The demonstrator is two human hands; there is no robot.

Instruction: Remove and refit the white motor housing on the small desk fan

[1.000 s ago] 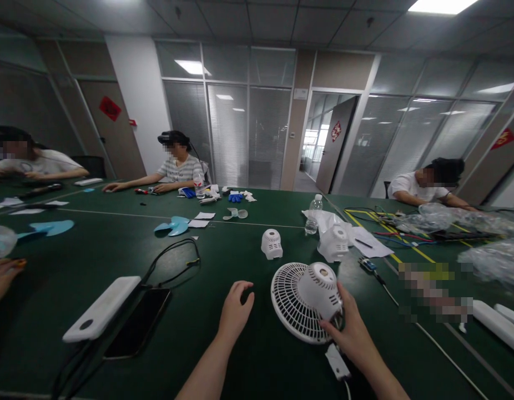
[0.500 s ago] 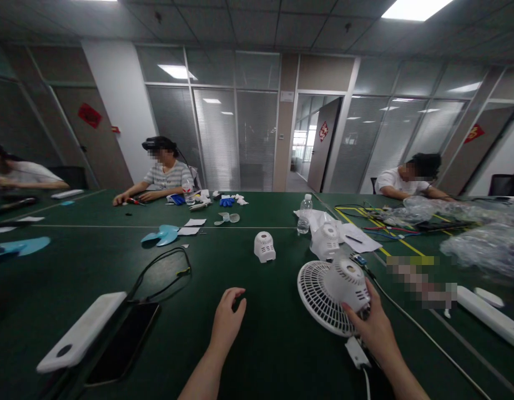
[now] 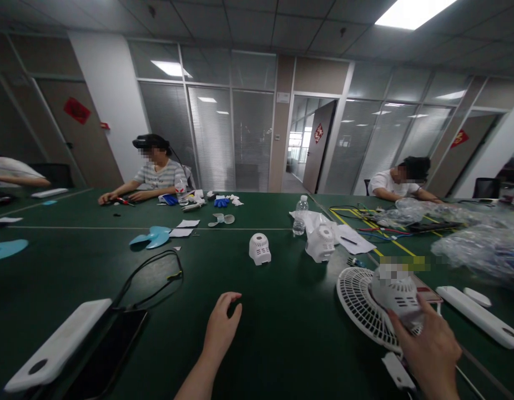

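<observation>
My right hand (image 3: 436, 339) grips a white fan motor housing (image 3: 401, 303), thumb in front and fingers round its far right side. The housing sits on the back of a round white fan grille (image 3: 357, 304), and the two appear joined. A small white block (image 3: 397, 370) hangs below the grille beside my wrist. My left hand (image 3: 223, 321) is at the middle of the green table, thumb and fingers apart, holding nothing. Beyond it stands a loose white motor housing (image 3: 260, 249). Another white housing (image 3: 321, 244) is farther right, by a crumpled white bag.
A white oblong fan part (image 3: 59, 344) and a black phone (image 3: 109, 355) lie at left near a black cable (image 3: 146, 272). Blue fan blades (image 3: 151, 238) lie beyond. A water bottle (image 3: 301, 215) stands mid-table. Clear plastic bags (image 3: 482, 244) are at right. Co-workers sit opposite.
My right hand has carried the housing and grille to the right, away from the white housing behind. My left hand has stayed nearly in place. The view has shifted slightly right.
</observation>
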